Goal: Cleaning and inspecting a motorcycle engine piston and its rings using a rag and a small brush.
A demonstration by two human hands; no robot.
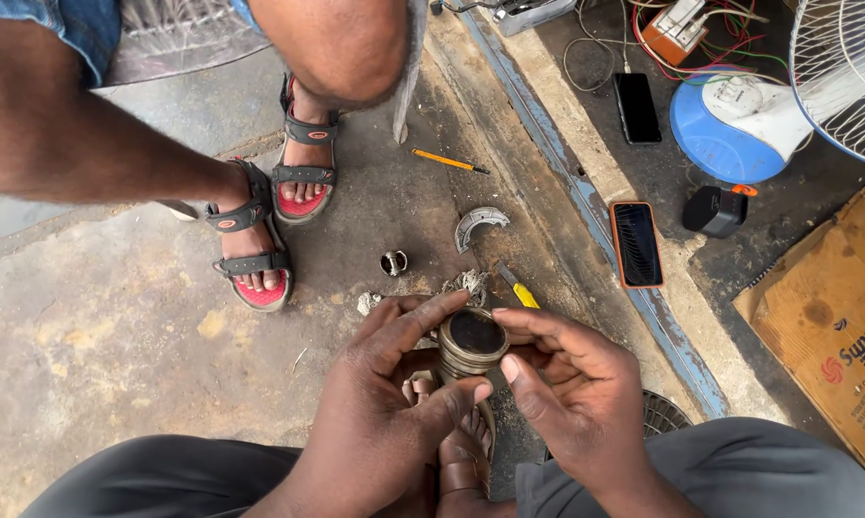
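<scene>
I hold a round brass-coloured metal part (471, 343) between both hands, low in front of me and above my own sandalled foot (463, 460). My left hand (394, 403) wraps its near and left side, forefinger laid along the upper rim and thumb pressed against the lower edge, so this grip is closed on the part. My right hand (571, 384) meets it from the other side, forefinger curved over the right rim and thumb tip set against the side just below; that grip is also closed on it, though more lightly, with fingertips only. The part's dark circular face points up at me. On the concrete floor (116, 336) just beyond my hands lie a yellow-handled tool (517, 285), a wad of pale fibrous scrap (469, 283), a small shiny metal ring (394, 262) and a curved grey metal piece (478, 225). Farther off lies a yellow pencil (449, 161). Another person stands opposite me, their feet in red-and-black sandals (260, 245). To the right, past a blue-edged step (586, 192), rest an orange-cased phone (637, 244), a black phone (636, 107), a small black box (713, 211), a fan on a blue base (739, 120) and a cardboard box (826, 317).
</scene>
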